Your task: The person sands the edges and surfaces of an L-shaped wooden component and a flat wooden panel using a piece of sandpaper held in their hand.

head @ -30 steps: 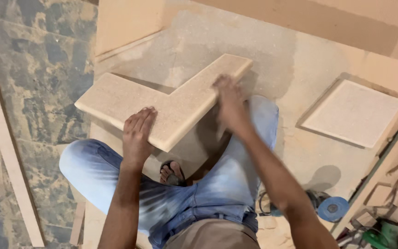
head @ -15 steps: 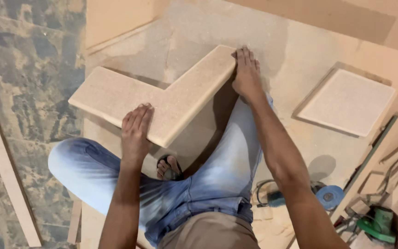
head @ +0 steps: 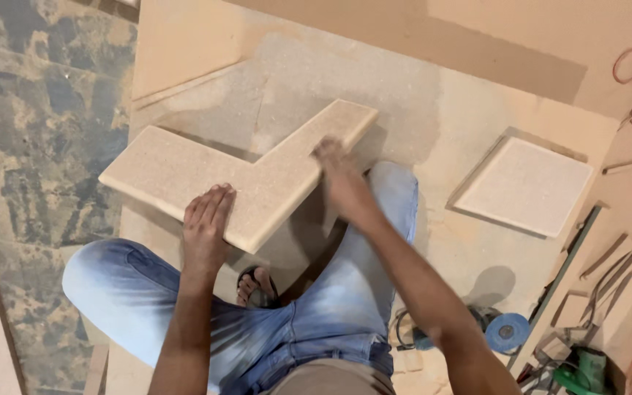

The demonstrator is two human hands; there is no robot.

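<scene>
head view, workpiece: L-shaped board [head: 239,175], pale particle-type panel, resting on the person's knee area and overhanging the big sheet on the floor [head: 433,110]; far arm points up-right, long arm points left.
head view, left hand [head: 206,223]: flat on the near corner of the L, fingers [head: 213,199] extended and pressed together, palm down, holding nothing, just bearing on it.
head view, right hand [head: 334,164]: on the board's inner arm near its edge, motion-blurred; cannot tell if its fingers are spread or curled.
head view, surroundings: square panel [head: 524,186] lies well apart to the right; blue disc [head: 508,331] and green power tool [head: 583,369] near the right hip; bare foot in a sandal [head: 254,287] under the board.
risk 1: board is propped, not fully supported; uneven push from the right hand could tip or slide it off the knee.
risk 2: a slip would drop an edge toward the foot below.
risk 3: cord and tools close by the right elbow, snag likely on a wide sweep.
change vs 0.5 s ago: right hand has slid back from the far end of the short arm toward the inner corner; left hand unchanged; board shifted slightly.
</scene>
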